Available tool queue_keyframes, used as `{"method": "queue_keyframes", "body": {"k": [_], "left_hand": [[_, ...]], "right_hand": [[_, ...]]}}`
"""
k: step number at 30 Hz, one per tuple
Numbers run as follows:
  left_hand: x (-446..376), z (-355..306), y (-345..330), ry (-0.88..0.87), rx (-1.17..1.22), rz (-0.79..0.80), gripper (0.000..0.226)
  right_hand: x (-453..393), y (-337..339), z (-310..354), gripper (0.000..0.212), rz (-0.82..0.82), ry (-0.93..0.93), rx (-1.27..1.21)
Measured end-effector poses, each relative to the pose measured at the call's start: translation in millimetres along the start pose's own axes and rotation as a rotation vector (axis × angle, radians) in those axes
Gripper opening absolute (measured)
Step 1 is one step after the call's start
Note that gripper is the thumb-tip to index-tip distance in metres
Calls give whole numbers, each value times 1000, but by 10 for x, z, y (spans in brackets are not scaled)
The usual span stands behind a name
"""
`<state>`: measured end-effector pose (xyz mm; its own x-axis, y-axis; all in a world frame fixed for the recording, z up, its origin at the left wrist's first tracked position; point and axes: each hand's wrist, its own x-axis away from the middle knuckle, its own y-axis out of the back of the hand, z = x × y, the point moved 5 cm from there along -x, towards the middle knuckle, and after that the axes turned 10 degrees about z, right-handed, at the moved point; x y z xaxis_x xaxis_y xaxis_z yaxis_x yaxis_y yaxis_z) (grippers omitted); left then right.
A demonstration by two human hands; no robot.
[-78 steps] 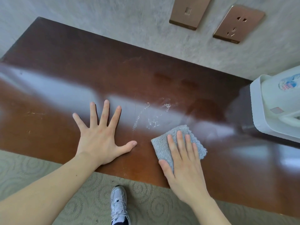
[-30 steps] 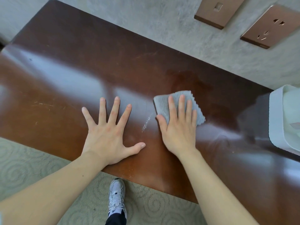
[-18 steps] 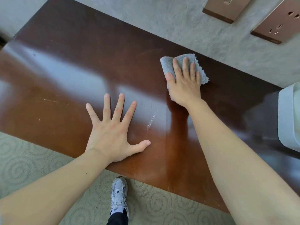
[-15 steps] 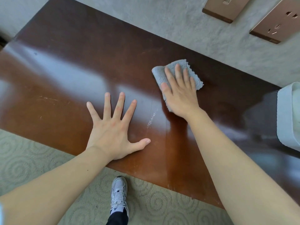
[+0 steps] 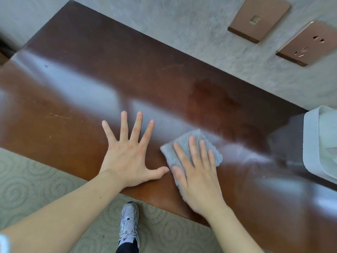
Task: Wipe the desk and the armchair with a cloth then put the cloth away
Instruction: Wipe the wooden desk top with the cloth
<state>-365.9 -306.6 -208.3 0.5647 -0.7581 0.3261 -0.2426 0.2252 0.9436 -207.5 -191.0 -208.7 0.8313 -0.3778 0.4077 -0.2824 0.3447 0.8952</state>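
My right grip: flat, fingers straight, pressing grey cloth onto surface. Left grip: splayed flat, just beside.

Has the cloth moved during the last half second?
Yes. The cloth came back toward the desk's near edge, now beside the left hand's thumb.

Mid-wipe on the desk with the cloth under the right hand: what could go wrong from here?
1. The white appliance stands on the desk to the right of the gray cloth; a wide stroke that way might knock it.
2. The right hand presses the cloth near the front edge, so a pull toward the body may drag it off onto the carpet.
3. The left hand lies flat on the desk and may leave prints.
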Motion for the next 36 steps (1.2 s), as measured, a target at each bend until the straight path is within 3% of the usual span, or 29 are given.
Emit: {"method": "queue_keyframes", "body": {"k": [8, 12, 19, 28, 32, 36], "left_hand": [[1, -11, 1, -12, 7, -16, 125], [-6, -7, -10, -20, 3, -24, 117], [8, 20, -62, -3, 18, -18, 85], [19, 122, -66, 183, 166, -104, 67], [6, 113, -76, 173, 161, -97, 66], [3, 109, -80, 171, 158, -101, 66]], "right_hand": [[-1566, 716, -359, 56, -56, -144, -13], [-1906, 871, -354, 56, -46, -189, -63], [-1124, 544, -111, 56, -70, -61, -28], [665, -367, 421, 59, -5, -96, -51], [469, -317, 438, 59, 3, -132, -49], [-330, 50, 326, 61, -66, -144, -53]]}}
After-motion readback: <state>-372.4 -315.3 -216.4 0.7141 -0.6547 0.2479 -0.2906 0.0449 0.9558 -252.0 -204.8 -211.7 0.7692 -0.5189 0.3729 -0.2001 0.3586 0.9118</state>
